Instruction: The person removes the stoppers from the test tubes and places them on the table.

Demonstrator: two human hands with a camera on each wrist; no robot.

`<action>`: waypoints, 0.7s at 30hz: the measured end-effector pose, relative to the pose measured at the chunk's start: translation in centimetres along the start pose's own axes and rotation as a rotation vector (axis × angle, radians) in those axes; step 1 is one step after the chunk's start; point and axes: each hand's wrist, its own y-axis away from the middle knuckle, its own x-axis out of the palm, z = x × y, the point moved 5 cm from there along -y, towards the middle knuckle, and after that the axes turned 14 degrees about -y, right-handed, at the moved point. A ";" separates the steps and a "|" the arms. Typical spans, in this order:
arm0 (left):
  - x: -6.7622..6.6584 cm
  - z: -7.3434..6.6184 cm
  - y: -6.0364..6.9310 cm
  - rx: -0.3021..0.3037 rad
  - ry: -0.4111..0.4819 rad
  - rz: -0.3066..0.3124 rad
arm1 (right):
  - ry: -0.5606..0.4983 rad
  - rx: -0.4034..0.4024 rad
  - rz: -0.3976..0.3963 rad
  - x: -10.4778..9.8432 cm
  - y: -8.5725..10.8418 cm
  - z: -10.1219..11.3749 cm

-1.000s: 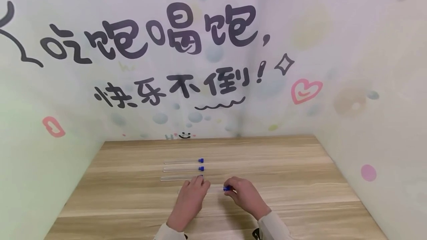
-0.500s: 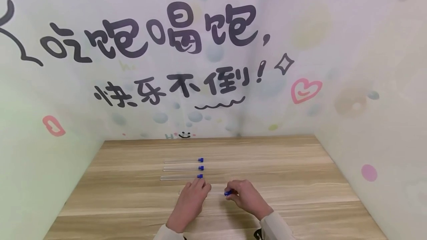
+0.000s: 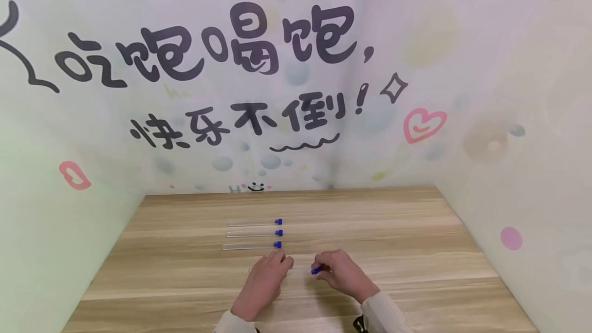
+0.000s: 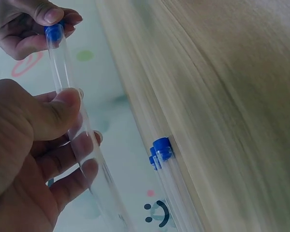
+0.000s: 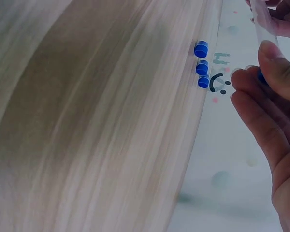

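A clear test tube (image 4: 61,72) lies across the fingers of my left hand (image 3: 263,282), which pinches it along the body under the thumb. My right hand (image 3: 346,274) pinches the blue cap (image 4: 54,33) at the tube's mouth between thumb and fingers. In the left wrist view the cap sits in the mouth, and the held tube appears raised off the table. From the head view most of this tube is hidden by the left hand. Just beyond the left fingertips lies the nearest of three capped test tubes (image 3: 250,246).
Those three tubes lie parallel on the wood-grain table (image 3: 393,235), their blue caps (image 3: 278,233) all pointing right. White printed walls (image 3: 287,81) enclose the table at the back and both sides.
My right hand has come slightly toward me and to the right, with the blue cap still in its fingers. The left hand has barely shifted. The three lying tubes stay where they were.
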 end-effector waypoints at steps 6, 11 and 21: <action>0.1 0.3 -0.1 -0.011 0.025 0.028 | -0.003 0.037 -0.059 0.1 0.1 -0.5; 0.1 0.4 -0.1 -0.011 0.044 0.063 | -0.003 0.086 -0.100 0.2 0.0 -1.0; 0.0 0.7 0.2 -0.011 0.044 0.065 | -0.020 0.101 -0.073 0.7 -0.2 -1.1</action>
